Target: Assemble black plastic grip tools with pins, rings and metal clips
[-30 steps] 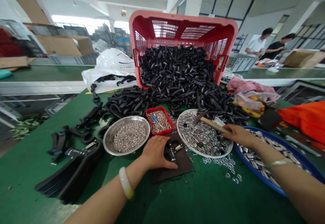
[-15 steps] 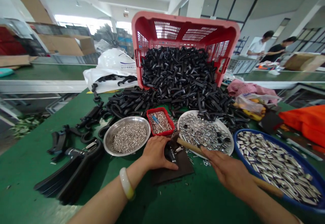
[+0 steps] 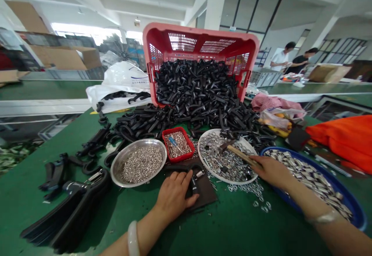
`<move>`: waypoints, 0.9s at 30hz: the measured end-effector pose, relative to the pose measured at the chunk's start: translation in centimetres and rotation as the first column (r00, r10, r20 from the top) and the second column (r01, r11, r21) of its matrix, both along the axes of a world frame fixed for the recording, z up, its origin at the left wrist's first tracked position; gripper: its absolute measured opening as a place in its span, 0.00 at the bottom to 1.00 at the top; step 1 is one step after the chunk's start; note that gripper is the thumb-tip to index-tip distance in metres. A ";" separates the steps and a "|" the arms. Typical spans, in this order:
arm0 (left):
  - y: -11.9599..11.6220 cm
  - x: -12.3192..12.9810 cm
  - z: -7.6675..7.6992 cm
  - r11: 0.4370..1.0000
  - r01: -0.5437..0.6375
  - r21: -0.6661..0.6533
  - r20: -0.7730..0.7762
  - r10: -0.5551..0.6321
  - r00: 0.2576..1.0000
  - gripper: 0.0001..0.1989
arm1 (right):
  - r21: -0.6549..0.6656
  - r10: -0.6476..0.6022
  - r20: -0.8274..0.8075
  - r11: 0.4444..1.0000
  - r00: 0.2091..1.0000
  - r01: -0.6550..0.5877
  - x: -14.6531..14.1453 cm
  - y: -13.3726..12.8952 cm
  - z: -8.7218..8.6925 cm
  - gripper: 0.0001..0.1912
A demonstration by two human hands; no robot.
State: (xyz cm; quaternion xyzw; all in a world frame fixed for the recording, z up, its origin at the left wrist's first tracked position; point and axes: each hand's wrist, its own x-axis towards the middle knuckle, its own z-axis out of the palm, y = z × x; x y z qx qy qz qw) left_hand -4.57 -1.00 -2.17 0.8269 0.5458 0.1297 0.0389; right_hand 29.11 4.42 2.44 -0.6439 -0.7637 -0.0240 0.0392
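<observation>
Two hands frame the relation that matters here: the left hand is at the black part, while the right hand is well apart from it, off to the right. The part lies on a dark pad in front of the person, a small spring showing at its right side. Its visible black arm runs roughly left to right beyond the left fingers, then bends back toward the person between forefinger and thumb; the hand hides the rest, so its full long axis cannot be told. The left hand is spread, thumb apart from the forefinger; whether it pinches the part or only steadies it is unclear.

The right hand is closed around the wooden handle of a hammer. That handle slants away and leftward from the hand, with the head over a white plate of metal pieces. From the hammer's head, the part lies leftward and closer to the person, so the left hand is clearly the nearer one.
</observation>
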 end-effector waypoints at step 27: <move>4.3 -0.7 3.0 0.927 -0.278 -0.252 -0.028 0.280 0.960 0.18 | -0.120 0.210 -0.466 0.947 0.859 -0.297 -15.7 1.1 -2.3 0.05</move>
